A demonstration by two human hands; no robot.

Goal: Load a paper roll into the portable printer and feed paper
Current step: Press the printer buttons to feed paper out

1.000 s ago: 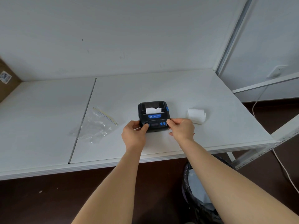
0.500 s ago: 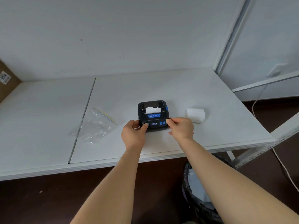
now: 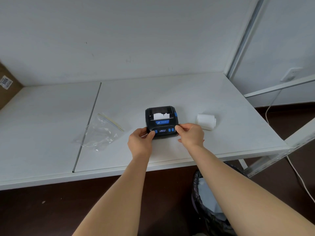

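- On the white table, a small black printer is sitting close to the front edge, a bit right of the middle.
- A short bit of white paper is sticking up out of the printer's top.
- The person's left hand is gripping the printer's near left corner, with the thumb resting by a blue button.
- The right hand is pinching the printer's near right corner with thumb and fingers together on it.
- A white paper roll is lying on its side just to the right of the printer, not touching it.
- A see-through plastic bag is lying to the left, over a dark seam that is running from front to back.
- The far part of the table is staying bare up to the white wall.
- A brown box is poking in at the far left.
- A bin with a dark bag is standing on the dark floor under the table's front right edge.
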